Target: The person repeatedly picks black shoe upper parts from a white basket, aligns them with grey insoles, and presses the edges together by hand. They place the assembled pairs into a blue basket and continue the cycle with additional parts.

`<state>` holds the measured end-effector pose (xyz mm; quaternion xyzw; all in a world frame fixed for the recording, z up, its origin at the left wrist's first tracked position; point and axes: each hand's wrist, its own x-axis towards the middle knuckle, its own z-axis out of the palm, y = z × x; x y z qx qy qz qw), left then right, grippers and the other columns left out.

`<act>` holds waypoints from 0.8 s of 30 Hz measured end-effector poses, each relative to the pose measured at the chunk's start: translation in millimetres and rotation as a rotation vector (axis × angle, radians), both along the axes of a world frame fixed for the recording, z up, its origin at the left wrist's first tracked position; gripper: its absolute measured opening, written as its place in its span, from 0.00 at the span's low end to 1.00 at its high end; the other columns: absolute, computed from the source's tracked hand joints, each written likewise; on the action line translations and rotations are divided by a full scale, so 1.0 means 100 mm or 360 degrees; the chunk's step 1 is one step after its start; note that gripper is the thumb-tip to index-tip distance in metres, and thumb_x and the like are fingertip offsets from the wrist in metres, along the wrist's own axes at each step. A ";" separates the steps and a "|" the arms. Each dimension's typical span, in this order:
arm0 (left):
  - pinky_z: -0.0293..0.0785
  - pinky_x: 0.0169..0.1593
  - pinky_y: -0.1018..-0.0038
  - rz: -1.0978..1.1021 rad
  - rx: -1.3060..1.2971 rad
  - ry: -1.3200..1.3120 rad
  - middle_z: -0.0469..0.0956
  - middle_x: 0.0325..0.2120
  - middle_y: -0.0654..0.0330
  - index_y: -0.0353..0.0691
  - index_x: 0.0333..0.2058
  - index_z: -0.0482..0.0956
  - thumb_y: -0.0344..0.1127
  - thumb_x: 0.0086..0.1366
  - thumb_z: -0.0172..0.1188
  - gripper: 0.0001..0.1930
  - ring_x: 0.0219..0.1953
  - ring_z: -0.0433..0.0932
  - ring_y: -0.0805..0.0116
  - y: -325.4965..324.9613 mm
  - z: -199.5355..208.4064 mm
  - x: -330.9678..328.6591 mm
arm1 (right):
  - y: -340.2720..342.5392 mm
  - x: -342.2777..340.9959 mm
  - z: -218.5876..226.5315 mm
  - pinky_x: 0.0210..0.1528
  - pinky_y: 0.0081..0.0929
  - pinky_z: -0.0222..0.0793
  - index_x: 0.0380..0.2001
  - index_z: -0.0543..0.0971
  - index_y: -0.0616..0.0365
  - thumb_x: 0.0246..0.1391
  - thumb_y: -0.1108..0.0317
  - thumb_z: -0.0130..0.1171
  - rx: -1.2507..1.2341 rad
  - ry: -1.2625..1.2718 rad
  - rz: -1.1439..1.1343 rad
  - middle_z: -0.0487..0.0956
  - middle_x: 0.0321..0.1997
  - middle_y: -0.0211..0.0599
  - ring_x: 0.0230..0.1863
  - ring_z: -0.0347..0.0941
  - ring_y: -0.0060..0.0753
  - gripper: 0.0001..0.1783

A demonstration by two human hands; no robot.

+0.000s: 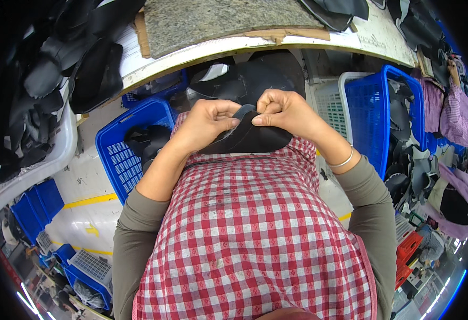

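A black shoe upper piece (263, 140) with a grey edge is held up over my lap, against the checked apron. My left hand (206, 124) pinches its edge between thumb and fingers. Close beside it, my right hand (290, 113) pinches the same edge, its thumb lying on the black face. The fingertips behind the piece are hidden. More dark material (268, 74) lies just beyond my hands, under the table edge.
Ahead, the worktable (370, 40) bears a speckled stone slab (228, 24). Blue baskets (117, 165) with black pieces stand left and right. Black pieces (98, 74) are heaped at the far left. At the far right another person's checked sleeve (458, 114) shows.
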<state>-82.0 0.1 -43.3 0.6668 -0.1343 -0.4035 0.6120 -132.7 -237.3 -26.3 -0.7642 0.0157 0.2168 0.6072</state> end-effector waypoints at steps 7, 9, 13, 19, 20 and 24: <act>0.80 0.47 0.80 -0.0041 -0.0084 0.0126 0.87 0.41 0.58 0.29 0.51 0.84 0.14 0.64 0.60 0.17 0.43 0.84 0.77 0.02 0.04 0.02 | -0.01 -0.21 -0.22 0.29 0.21 0.66 0.32 0.78 0.58 0.57 0.64 0.75 -0.0031 -0.0219 -0.0124 0.80 0.23 0.27 0.26 0.71 0.14 0.14; 0.80 0.47 0.80 -0.0053 -0.0024 0.0127 0.87 0.41 0.58 0.29 0.51 0.84 0.14 0.63 0.60 0.18 0.43 0.84 0.77 0.00 0.07 0.04 | 0.00 -0.22 -0.22 0.29 0.22 0.66 0.32 0.78 0.58 0.58 0.63 0.74 -0.0043 -0.0155 -0.0137 0.80 0.24 0.27 0.25 0.71 0.15 0.14; 0.81 0.47 0.81 -0.0044 -0.0097 0.0148 0.87 0.41 0.58 0.28 0.51 0.83 0.14 0.64 0.60 0.17 0.42 0.85 0.77 0.01 0.07 0.03 | 0.01 -0.20 -0.19 0.29 0.21 0.66 0.32 0.79 0.58 0.58 0.63 0.74 0.0059 -0.0149 -0.0155 0.81 0.24 0.27 0.26 0.71 0.15 0.13; 0.79 0.46 0.81 -0.0041 -0.0058 0.0208 0.87 0.41 0.60 0.30 0.50 0.85 0.15 0.64 0.61 0.16 0.42 0.83 0.79 0.05 0.02 0.05 | 0.01 -0.21 -0.22 0.29 0.20 0.67 0.32 0.79 0.58 0.59 0.64 0.74 0.0146 -0.0132 -0.0189 0.81 0.25 0.26 0.27 0.73 0.13 0.13; 0.79 0.46 0.82 -0.0056 0.0003 0.0195 0.87 0.40 0.61 0.30 0.50 0.85 0.16 0.65 0.61 0.15 0.41 0.82 0.80 0.05 0.02 0.06 | 0.01 -0.21 -0.23 0.29 0.20 0.67 0.32 0.79 0.58 0.59 0.65 0.74 0.0132 -0.0118 -0.0181 0.81 0.25 0.26 0.27 0.73 0.13 0.13; 0.76 0.42 0.83 -0.0096 -0.0018 0.0065 0.85 0.37 0.66 0.30 0.47 0.86 0.21 0.66 0.65 0.12 0.37 0.79 0.83 0.03 0.08 0.11 | 0.00 -0.21 -0.23 0.31 0.19 0.68 0.33 0.79 0.58 0.59 0.66 0.73 0.0118 -0.0080 -0.0151 0.82 0.27 0.27 0.28 0.74 0.14 0.11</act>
